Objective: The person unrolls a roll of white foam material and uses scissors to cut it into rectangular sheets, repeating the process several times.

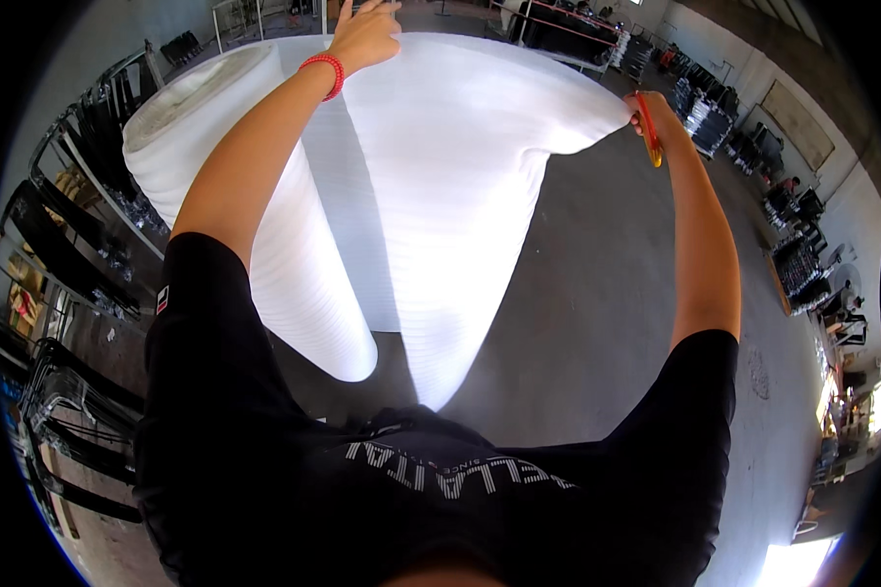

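A large roll of white foam sheet (pixel 313 264) stands on end in front of me, its far-left top showing a rolled, open end. From it a wide loose length of the sheet (pixel 440 127) stretches to the right. My left hand (pixel 367 37) is at the sheet's upper edge, thumb and fingers apart, with a red bead bracelet on the wrist. At the right, my right hand (pixel 653 112) is closed on the sheet's drawn-out corner. A slim red and yellow-orange tool (pixel 650 132) lies along that hand; its exact kind is unclear.
Metal racks (pixel 78 176) with black curved parts line the left side. A dark grey floor (pixel 597 293) spreads to the right of the sheet. Stacks of wrapped dark goods (pixel 705 117) stand along the far right wall, and a railed frame (pixel 568 34) is at the back.
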The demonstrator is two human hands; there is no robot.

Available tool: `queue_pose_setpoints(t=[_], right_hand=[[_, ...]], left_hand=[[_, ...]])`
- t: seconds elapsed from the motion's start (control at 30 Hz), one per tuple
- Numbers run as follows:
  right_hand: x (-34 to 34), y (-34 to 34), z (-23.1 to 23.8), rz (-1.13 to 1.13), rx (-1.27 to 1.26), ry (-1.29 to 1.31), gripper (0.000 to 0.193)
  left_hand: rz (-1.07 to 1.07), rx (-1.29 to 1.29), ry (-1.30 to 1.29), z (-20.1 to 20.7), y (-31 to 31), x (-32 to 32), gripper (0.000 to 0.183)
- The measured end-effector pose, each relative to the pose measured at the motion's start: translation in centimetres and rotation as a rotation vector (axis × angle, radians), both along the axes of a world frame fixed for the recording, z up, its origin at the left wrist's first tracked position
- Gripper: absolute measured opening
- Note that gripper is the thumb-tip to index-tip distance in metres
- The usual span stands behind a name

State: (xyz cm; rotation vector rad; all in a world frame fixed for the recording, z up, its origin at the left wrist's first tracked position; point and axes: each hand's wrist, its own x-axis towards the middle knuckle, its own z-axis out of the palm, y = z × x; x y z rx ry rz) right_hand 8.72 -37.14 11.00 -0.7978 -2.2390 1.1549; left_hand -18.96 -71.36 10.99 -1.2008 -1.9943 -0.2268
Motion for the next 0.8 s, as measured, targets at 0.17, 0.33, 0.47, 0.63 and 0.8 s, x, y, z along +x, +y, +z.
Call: queue_pose_setpoints(t=[0.17,0.33,0.47,0.63,0.8], right_hand=[[-0.5,-0.9,-0.7,-0.061,0.006,0.192,0.019],[-0.3,0.3,-1.4,-0.001,-0.006,0.253,0.023],[0.4,-3.7,1.2,0.211,0.033,0.189,0.022],[0.7,-3.3,1.5,0.339,0.055,0.047,0.021],[-5.8,9.9,4.7,-0.267,-0.018,-0.726,0.047]], left_hand=[[-0.042,-0.307,-0.104,0.8,1.3,-2.1,0.02],[-0.143,-0.111,-0.302,1.6,0.7,-0.8,0.019],[-0.121,-0.024,-0.126,0.8,0.8,-3.0,0.019],[-0.146,0.023,-0.037,1.4,0.7,-3.7,0.018],[-0.241,0.009,0.059,1.9,3.5,-6.2,0.018]])
